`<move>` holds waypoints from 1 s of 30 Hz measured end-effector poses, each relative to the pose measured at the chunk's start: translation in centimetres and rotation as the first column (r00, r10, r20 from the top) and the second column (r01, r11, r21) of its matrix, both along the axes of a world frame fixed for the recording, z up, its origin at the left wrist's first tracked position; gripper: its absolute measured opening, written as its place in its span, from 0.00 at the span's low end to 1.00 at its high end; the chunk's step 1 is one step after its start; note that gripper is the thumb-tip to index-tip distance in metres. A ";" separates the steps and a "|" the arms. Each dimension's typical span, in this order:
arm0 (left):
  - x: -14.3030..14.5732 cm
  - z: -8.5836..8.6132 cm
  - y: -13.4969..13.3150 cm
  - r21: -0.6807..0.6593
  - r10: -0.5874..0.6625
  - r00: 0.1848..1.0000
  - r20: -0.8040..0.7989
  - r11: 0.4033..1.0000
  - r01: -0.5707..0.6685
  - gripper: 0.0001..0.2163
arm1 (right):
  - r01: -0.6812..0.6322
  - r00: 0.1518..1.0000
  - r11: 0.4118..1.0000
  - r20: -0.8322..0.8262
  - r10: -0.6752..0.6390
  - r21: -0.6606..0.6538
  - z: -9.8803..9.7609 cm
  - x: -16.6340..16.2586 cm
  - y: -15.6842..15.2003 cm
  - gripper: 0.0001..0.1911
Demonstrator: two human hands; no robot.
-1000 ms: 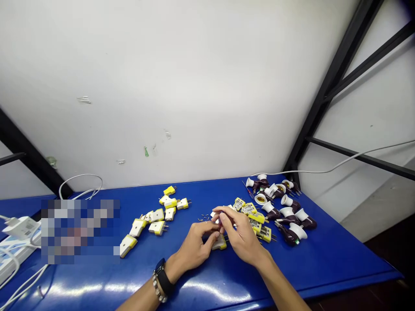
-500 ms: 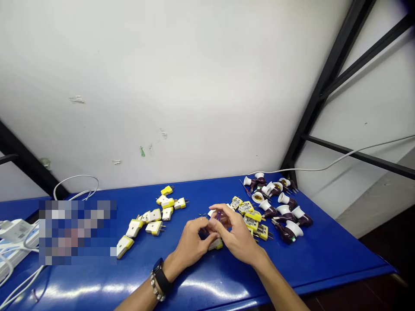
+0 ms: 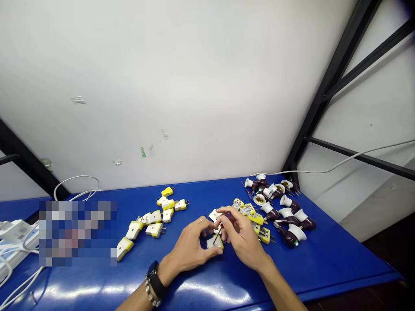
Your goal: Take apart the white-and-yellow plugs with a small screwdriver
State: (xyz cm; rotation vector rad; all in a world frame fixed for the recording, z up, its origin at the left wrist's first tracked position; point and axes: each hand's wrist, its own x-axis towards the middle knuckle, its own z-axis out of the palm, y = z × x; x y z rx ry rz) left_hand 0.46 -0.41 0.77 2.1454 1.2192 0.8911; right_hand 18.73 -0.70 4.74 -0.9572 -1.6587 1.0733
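Note:
My right hand [image 3: 244, 236] pinches a screwdriver [image 3: 217, 236], its dark shaft slanting down to the face of a white and yellow plug [image 3: 211, 244]. Fingers hide most of the purple handle. My left hand [image 3: 190, 245] curls around that plug on the table, thumb along its near edge; its fingertips are partly hidden behind. White covers [image 3: 214, 214] lie just beyond my hands. To the right are several yellow plug halves [image 3: 247, 209] with their insides showing.
Several white and yellow plugs [image 3: 154, 230] lie left on the blue table [image 3: 253, 280]. Lamp holders [image 3: 287, 214] in white and maroon crowd the right, beside another screwdriver [image 3: 246, 190]. A power strip [image 3: 19, 252] with white cables is far left; a blurred patch covers the area beside it.
My hands have parted slightly, and the screwdriver's shaft now shows, tip down on the plug. My left thumb has moved down to the plug's near edge.

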 end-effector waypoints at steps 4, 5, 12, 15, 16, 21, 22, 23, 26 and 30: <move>-0.5 0.4 -0.3 -0.026 -0.070 0.997 -0.026 0.997 0.069 0.07 | 0.017 0.996 1.000 -0.084 -0.015 0.016 0.0 0.2 0.0 0.14; -0.6 0.4 -0.3 -0.025 -0.078 0.997 -0.006 0.997 0.078 0.04 | 0.025 0.995 0.999 -0.099 -0.022 0.021 0.0 0.2 0.0 0.13; -1.8 -0.4 1.2 0.001 0.024 1.000 -0.019 1.000 -0.024 0.08 | 0.303 0.923 0.951 -0.271 -0.275 0.065 0.1 0.7 -0.3 0.14; -2.5 -1.1 1.9 0.020 0.089 0.993 -0.075 0.996 -0.088 0.09 | 0.270 0.961 0.958 -0.099 -0.260 0.102 0.7 1.7 -0.7 0.16; -2.6 -1.2 2.0 0.029 0.093 0.993 -0.079 0.995 -0.091 0.10 | 0.230 0.972 0.966 0.017 -0.233 0.118 1.0 2.0 -0.9 0.16; -2.6 -0.4 1.2 0.067 0.078 0.995 -0.057 0.995 -0.074 0.11 | 0.006 0.775 0.995 0.628 -0.069 0.102 0.6 2.2 -2.4 0.12; -2.4 -0.1 0.9 0.054 0.046 0.996 -0.074 0.998 -0.042 0.10 | -0.007 0.722 0.995 0.690 -0.061 0.095 0.1 2.0 -2.7 0.13; -2.2 0.2 0.6 0.036 -0.001 0.995 -0.100 0.999 0.005 0.09 | -0.012 0.676 0.996 0.735 -0.061 0.094 -0.5 1.9 -2.9 0.14; -1.7 0.8 -0.2 -0.017 -0.140 0.972 -0.186 0.990 0.140 0.12 | -0.022 0.593 0.998 0.805 -0.030 0.053 -1.9 1.5 -3.3 0.20; -1.4 1.0 -0.6 -0.071 -0.169 0.966 -0.194 0.985 0.158 0.11 | 0.007 0.587 1.000 0.809 -0.018 0.017 -2.2 1.4 -3.3 0.24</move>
